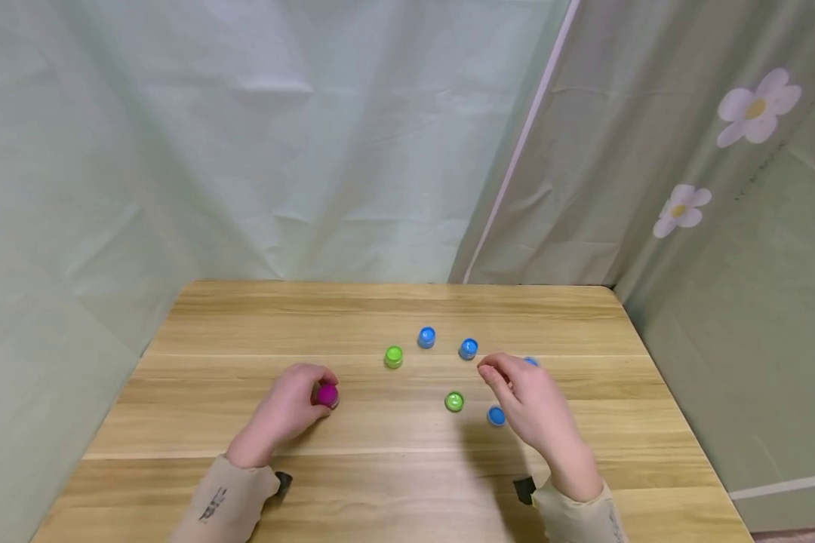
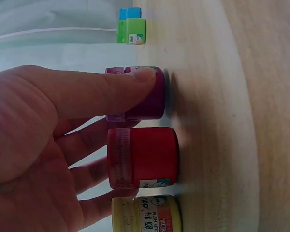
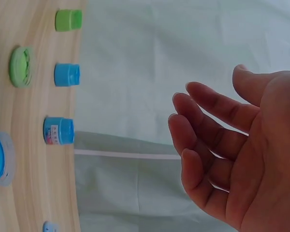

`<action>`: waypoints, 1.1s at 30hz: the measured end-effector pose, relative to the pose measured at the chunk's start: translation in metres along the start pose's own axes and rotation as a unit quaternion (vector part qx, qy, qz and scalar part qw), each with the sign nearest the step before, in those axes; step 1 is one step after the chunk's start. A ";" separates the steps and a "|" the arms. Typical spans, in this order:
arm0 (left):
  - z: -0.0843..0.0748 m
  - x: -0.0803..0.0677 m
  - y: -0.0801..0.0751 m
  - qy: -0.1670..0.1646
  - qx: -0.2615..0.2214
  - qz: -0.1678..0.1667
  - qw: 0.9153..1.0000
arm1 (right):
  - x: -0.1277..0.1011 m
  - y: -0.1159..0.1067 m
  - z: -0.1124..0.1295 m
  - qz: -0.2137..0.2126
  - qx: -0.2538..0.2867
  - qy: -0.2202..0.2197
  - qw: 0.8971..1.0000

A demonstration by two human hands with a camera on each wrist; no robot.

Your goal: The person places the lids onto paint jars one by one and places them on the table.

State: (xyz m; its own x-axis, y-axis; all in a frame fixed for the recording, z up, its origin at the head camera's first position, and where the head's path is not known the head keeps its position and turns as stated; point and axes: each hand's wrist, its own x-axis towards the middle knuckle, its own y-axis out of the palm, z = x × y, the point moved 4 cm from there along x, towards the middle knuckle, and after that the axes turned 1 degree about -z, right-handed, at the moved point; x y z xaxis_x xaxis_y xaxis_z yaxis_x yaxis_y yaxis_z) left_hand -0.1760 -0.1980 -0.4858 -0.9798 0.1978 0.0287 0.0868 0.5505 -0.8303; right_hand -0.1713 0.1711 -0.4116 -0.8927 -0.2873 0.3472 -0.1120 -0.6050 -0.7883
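Note:
My left hand (image 1: 287, 403) pinches a purple paint jar (image 1: 327, 395) standing on the table at the left, its thumb along the near side. In the left wrist view, a red paint jar (image 2: 152, 158) and a yellow paint jar (image 2: 147, 215) stand in a row beside the purple one, close to the other fingers; the head view hides both behind the hand. My right hand (image 1: 530, 396) hovers above the table with its fingers loosely bent and nothing in them. Below it are a blue lid-like disc (image 1: 496, 415) and a green one (image 1: 454, 401).
Farther back stand a green jar (image 1: 394, 357) and two blue jars, one at the rear (image 1: 426, 337) and another to its right (image 1: 469, 348). A further blue item (image 1: 531, 361) peeks out behind my right hand. Curtains (image 1: 380, 151) hang along the table's (image 1: 278, 317) far edge.

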 end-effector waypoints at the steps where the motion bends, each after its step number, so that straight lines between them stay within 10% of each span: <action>1: 0.000 0.000 0.000 -0.002 0.002 0.001 1.000 | -0.001 0.000 -0.001 0.002 -0.002 0.003 1.000; 20: -0.004 -0.005 -0.001 0.008 0.021 -0.002 1.000 | -0.006 0.000 -0.014 0.024 -0.011 0.032 0.999; 33: -0.054 0.009 0.004 0.042 -0.068 -0.111 0.991 | -0.007 -0.011 -0.027 0.020 -0.021 0.050 0.998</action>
State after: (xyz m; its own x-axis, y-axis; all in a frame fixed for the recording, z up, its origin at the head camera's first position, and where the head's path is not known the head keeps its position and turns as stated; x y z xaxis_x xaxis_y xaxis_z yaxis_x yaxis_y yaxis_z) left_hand -0.1745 -0.1502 -0.4586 -0.9593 0.1234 0.2538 -0.1007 0.6905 -0.7162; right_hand -0.1753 0.2000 -0.4190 -0.9358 -0.2330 0.2646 -0.0920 -0.5631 -0.8213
